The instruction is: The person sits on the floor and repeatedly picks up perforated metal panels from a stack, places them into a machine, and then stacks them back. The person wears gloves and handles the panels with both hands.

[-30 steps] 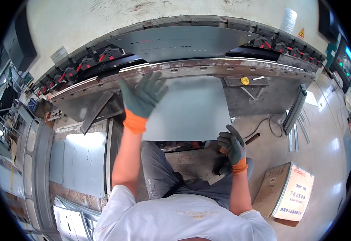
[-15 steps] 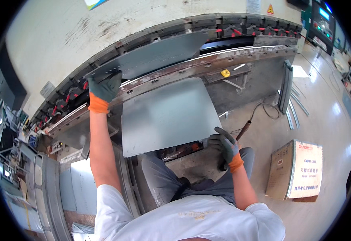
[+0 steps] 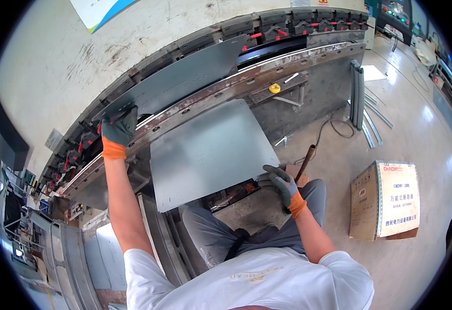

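Note:
My left hand (image 3: pixel 120 130), in a grey glove with an orange cuff, grips the left end of a long grey metal sheet (image 3: pixel 184 72). That sheet stands tilted in the press brake (image 3: pixel 221 94), along its tooling. Flat sheet metal (image 3: pixel 210 150) lies in front of the machine, over my knees' far side. At its near right corner is my right hand (image 3: pixel 284 187), gloved alike, with fingers loosely stretched along the edge. Whether those fingertips press on the metal is hard to see.
A yellow tape measure (image 3: pixel 274 88) rests on a small bracket shelf (image 3: pixel 283 93). Metal strips (image 3: pixel 357 95) lean upright at the right. A wooden-sided box (image 3: pixel 383 201) stands on the floor, and a brown rod-like handle (image 3: pixel 305 160) with a cable is beside my right knee.
The view has shifted, so the machine and sheets appear further left. Both hands stay at the same places on or beside the metal.

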A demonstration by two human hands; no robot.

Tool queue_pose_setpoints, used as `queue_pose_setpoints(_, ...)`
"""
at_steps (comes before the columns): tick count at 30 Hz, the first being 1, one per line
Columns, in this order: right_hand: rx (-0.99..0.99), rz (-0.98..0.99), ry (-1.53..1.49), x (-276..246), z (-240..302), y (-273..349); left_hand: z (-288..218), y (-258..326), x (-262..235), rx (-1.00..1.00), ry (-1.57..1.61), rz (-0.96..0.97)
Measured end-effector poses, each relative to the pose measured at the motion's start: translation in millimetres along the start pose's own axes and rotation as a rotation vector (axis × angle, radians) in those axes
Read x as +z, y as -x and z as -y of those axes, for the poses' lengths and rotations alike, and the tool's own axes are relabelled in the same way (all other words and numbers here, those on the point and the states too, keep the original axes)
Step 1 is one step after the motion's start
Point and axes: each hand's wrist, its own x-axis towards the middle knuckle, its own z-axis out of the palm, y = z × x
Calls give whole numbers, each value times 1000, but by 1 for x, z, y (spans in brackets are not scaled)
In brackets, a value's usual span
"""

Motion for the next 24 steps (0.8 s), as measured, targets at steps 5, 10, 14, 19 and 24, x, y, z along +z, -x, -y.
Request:
queue_pose_setpoints(5, 3, -5, 1, -2, -2, 0, 9, -1, 14, 55, -70, -134)
queue_pose_setpoints(10, 6, 21, -3, 0, -7, 1, -3, 3, 5, 48, -36, -84)
queue_pose_setpoints(14, 12, 13, 28, 1, -6, 3, 4, 1, 11, 21, -38, -116)
queue_pose_setpoints(19, 33, 4, 31, 3, -5, 3, 17, -1, 21, 154, -551, -126)
queue_pose_setpoints(24, 25, 75, 82, 16, -13, 1, 25, 28, -41, 311, -864, -18)
